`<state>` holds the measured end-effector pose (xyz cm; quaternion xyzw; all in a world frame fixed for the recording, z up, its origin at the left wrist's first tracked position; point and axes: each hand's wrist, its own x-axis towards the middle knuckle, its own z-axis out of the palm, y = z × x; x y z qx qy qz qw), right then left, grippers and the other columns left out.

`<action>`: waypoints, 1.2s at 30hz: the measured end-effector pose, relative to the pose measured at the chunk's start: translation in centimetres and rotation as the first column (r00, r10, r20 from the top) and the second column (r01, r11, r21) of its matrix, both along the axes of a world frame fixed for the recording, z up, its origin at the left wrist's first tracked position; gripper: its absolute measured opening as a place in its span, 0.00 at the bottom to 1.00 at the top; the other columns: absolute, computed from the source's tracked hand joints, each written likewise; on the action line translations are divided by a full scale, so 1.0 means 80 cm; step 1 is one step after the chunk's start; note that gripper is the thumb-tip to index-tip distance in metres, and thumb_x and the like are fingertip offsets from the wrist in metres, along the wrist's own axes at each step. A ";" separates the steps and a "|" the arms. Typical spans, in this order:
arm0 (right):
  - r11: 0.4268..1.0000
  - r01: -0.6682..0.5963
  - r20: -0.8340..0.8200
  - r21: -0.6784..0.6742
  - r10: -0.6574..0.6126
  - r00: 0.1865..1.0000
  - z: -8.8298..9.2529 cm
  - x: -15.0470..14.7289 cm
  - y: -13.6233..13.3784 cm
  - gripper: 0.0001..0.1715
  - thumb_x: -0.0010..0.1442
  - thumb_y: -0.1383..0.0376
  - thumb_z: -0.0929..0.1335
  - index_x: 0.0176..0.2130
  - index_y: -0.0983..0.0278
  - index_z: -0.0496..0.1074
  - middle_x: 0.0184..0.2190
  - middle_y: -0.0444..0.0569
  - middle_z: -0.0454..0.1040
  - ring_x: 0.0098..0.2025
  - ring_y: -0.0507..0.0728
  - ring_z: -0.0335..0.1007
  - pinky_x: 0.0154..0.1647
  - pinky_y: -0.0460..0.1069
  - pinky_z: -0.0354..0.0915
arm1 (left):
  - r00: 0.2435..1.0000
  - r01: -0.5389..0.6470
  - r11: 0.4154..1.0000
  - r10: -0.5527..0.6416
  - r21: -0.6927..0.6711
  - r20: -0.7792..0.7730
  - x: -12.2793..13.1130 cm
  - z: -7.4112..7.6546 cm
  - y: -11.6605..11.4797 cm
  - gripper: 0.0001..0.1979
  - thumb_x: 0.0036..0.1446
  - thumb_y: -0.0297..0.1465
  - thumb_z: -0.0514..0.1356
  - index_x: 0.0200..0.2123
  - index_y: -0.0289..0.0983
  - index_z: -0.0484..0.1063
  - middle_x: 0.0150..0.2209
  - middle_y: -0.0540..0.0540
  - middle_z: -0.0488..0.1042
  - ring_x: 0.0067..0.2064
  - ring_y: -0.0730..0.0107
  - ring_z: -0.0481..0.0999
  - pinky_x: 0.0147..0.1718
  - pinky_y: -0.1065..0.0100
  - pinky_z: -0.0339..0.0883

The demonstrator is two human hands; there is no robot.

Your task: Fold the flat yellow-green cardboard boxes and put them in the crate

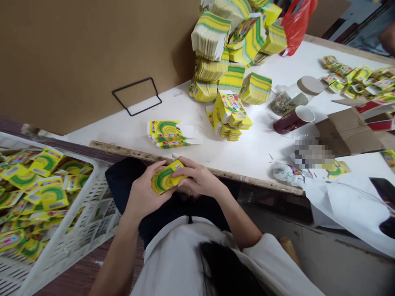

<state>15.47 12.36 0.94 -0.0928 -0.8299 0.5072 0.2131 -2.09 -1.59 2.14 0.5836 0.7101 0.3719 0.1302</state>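
Over my lap, just below the table's front edge, both hands hold one small yellow-and-green cardboard box (165, 177). My left hand (145, 193) cups it from below and the left side. My right hand (197, 179) lies over its right end with the fingers curled on top. A short stack of flat yellow box blanks (169, 133) lies on the white table (132, 123) just beyond my hands. Further back stands a pile of folded boxes (231, 113).
A white plastic crate (72, 230) full of the same yellow boxes sits at my left. Tall bundles of flat blanks (228, 45) are heaped at the back. A dark red cup (293, 120), a lidded jar (291, 96), a cardboard box (348, 129) and a red bag (296, 22) stand to the right.
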 end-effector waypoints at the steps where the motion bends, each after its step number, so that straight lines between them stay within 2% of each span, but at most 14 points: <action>1: 1.000 -0.020 0.000 -0.008 0.020 1.000 0.004 0.001 0.003 0.16 0.68 0.56 0.68 0.48 0.63 0.78 0.61 0.60 0.68 0.63 0.61 0.67 0.64 0.57 0.65 | 1.000 0.008 1.000 -0.008 -0.010 0.007 0.000 0.000 0.002 0.36 0.50 0.41 0.71 0.61 0.40 0.65 0.51 0.42 0.79 0.50 0.57 0.81 0.48 0.62 0.76; 4: 1.000 0.015 0.014 -0.003 -0.015 1.000 0.010 -0.004 0.000 0.15 0.68 0.60 0.68 0.51 0.64 0.74 0.59 0.62 0.68 0.69 0.63 0.59 0.66 0.59 0.62 | 1.000 0.005 1.000 -0.005 -0.006 -0.002 0.001 -0.001 0.007 0.37 0.51 0.37 0.70 0.63 0.41 0.63 0.55 0.41 0.77 0.53 0.56 0.80 0.51 0.61 0.75; 8: 0.996 0.084 0.072 -0.003 -0.084 0.994 0.000 -0.022 -0.018 0.22 0.70 0.65 0.64 0.62 0.64 0.64 0.61 0.62 0.65 0.75 0.61 0.45 0.70 0.61 0.57 | 0.999 -0.028 1.000 0.028 -0.006 -0.034 -0.002 -0.005 0.008 0.36 0.52 0.37 0.68 0.63 0.40 0.62 0.58 0.39 0.75 0.54 0.54 0.79 0.51 0.59 0.74; 14: 1.000 -0.011 0.064 0.015 0.010 0.998 -0.008 -0.028 -0.005 0.15 0.71 0.57 0.64 0.47 0.63 0.75 0.56 0.59 0.67 0.60 0.61 0.67 0.62 0.58 0.66 | 0.995 -0.037 0.991 0.049 -0.130 0.090 -0.016 -0.005 -0.003 0.44 0.49 0.43 0.71 0.66 0.41 0.59 0.50 0.43 0.80 0.48 0.56 0.82 0.44 0.61 0.77; 17: 0.998 -0.058 0.038 0.023 0.057 0.998 -0.001 -0.027 0.002 0.16 0.70 0.55 0.66 0.49 0.62 0.74 0.56 0.58 0.67 0.61 0.62 0.66 0.63 0.58 0.65 | 0.993 -0.034 0.995 0.044 -0.089 0.109 -0.016 -0.003 -0.002 0.44 0.49 0.43 0.71 0.66 0.41 0.60 0.51 0.42 0.80 0.48 0.56 0.82 0.46 0.61 0.77; 21: 0.997 0.081 0.034 -0.010 -0.081 0.996 0.002 -0.031 -0.015 0.34 0.69 0.58 0.67 0.68 0.66 0.55 0.65 0.66 0.57 0.72 0.63 0.51 0.69 0.62 0.57 | 0.996 -0.062 0.997 0.064 -0.044 0.066 -0.006 -0.005 0.005 0.42 0.49 0.39 0.71 0.65 0.40 0.62 0.55 0.40 0.77 0.54 0.53 0.79 0.51 0.58 0.75; 23: 0.993 0.114 -0.014 -0.040 -0.114 0.993 -0.001 -0.033 -0.022 0.41 0.67 0.57 0.69 0.70 0.67 0.50 0.67 0.67 0.56 0.71 0.63 0.52 0.69 0.61 0.57 | 0.977 -0.093 0.996 0.093 -0.009 0.190 -0.004 -0.007 0.005 0.42 0.45 0.38 0.74 0.64 0.40 0.65 0.53 0.41 0.78 0.52 0.52 0.80 0.50 0.57 0.76; 25: 0.985 0.146 -0.064 -0.087 -0.152 0.986 -0.006 -0.036 -0.019 0.38 0.65 0.55 0.71 0.66 0.67 0.58 0.64 0.63 0.64 0.65 0.62 0.62 0.65 0.58 0.62 | 0.898 -0.237 0.957 0.150 0.167 0.414 -0.014 -0.010 -0.003 0.36 0.47 0.38 0.73 0.60 0.45 0.70 0.51 0.47 0.79 0.49 0.57 0.81 0.48 0.59 0.77; 27: 0.957 0.255 -0.059 -0.138 -0.265 0.963 -0.010 -0.042 -0.003 0.26 0.65 0.56 0.71 0.57 0.65 0.68 0.52 0.56 0.75 0.51 0.59 0.73 0.55 0.54 0.69 | 0.772 -0.466 0.800 0.160 0.378 0.615 -0.040 -0.015 -0.018 0.23 0.57 0.45 0.64 0.56 0.54 0.73 0.52 0.54 0.78 0.51 0.64 0.80 0.52 0.60 0.75; 28: 0.932 0.331 -0.034 -0.148 -0.339 0.940 -0.012 -0.047 0.009 0.19 0.66 0.57 0.69 0.53 0.65 0.71 0.45 0.53 0.77 0.45 0.57 0.74 0.50 0.52 0.70 | 0.733 -0.540 0.726 0.156 0.426 0.662 -0.057 -0.018 -0.028 0.19 0.64 0.49 0.54 0.55 0.58 0.72 0.54 0.58 0.77 0.56 0.68 0.77 0.59 0.60 0.71; 29: 0.903 0.407 -0.003 -0.140 -0.412 0.911 -0.012 -0.054 0.022 0.15 0.67 0.59 0.68 0.50 0.65 0.72 0.41 0.51 0.77 0.40 0.56 0.74 0.47 0.51 0.70 | 0.647 -0.627 0.652 0.132 0.426 0.751 -0.074 -0.021 -0.038 0.22 0.65 0.54 0.47 0.50 0.56 0.76 0.53 0.55 0.77 0.60 0.68 0.74 0.65 0.59 0.64; 32: 0.829 0.557 0.109 0.048 -0.559 0.822 -0.011 -0.081 0.060 0.18 0.65 0.66 0.68 0.54 0.67 0.69 0.44 0.54 0.76 0.44 0.58 0.73 0.48 0.52 0.68 | 0.345 -0.697 0.708 0.190 0.116 0.919 -0.107 -0.033 -0.054 0.33 0.61 0.61 0.40 0.29 0.47 0.75 0.50 0.44 0.78 0.65 0.62 0.69 0.68 0.56 0.58; 34: 0.799 0.558 0.183 0.224 -0.596 0.782 -0.009 -0.100 0.079 0.22 0.63 0.69 0.69 0.56 0.69 0.67 0.49 0.58 0.75 0.50 0.61 0.71 0.54 0.55 0.65 | 0.138 -0.731 0.679 0.243 -0.067 0.960 -0.101 -0.039 -0.048 0.30 0.62 0.59 0.46 0.29 0.43 0.73 0.51 0.42 0.77 0.64 0.61 0.70 0.65 0.55 0.62; 36: 0.789 0.524 0.229 0.320 -0.601 0.766 -0.009 -0.115 0.090 0.20 0.61 0.72 0.70 0.53 0.70 0.69 0.50 0.61 0.75 0.52 0.65 0.69 0.57 0.58 0.62 | -0.006 -0.746 0.642 0.255 -0.174 0.967 -0.077 -0.041 -0.031 0.20 0.63 0.50 0.55 0.36 0.40 0.74 0.53 0.40 0.77 0.59 0.62 0.74 0.60 0.57 0.69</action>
